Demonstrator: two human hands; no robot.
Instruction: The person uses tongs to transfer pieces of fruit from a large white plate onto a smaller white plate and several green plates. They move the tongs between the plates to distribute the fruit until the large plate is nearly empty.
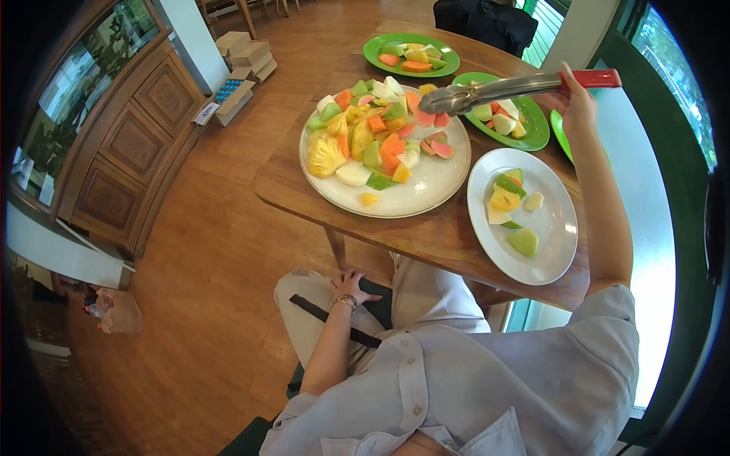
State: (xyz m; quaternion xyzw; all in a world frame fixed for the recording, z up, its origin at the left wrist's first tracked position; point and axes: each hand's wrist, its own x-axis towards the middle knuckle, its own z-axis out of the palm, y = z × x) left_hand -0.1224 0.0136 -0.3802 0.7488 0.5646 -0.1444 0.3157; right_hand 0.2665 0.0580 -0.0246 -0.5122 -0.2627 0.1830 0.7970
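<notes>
Metal tongs (509,90) with red handles are held in my right hand (576,99), raised over the table's right side. Their tips hang above the right part of a large white plate (426,199), close to some pink fruit slices (428,114); whether they grip a piece is unclear. Cut fruit in orange, yellow, green and white (365,137) covers much of that plate. A smaller white oval plate (559,228) with a few fruit pieces lies nearer my body. My left hand (351,287) rests on my lap with fingers spread, touching dark cloth and holding nothing.
Two green plates with fruit (372,52) (538,129) stand farther back on the wooden table (285,178), and part of another green plate (559,131) shows behind my right arm. Cardboard boxes (247,55) and a paper bag (122,313) are on the floor to the left.
</notes>
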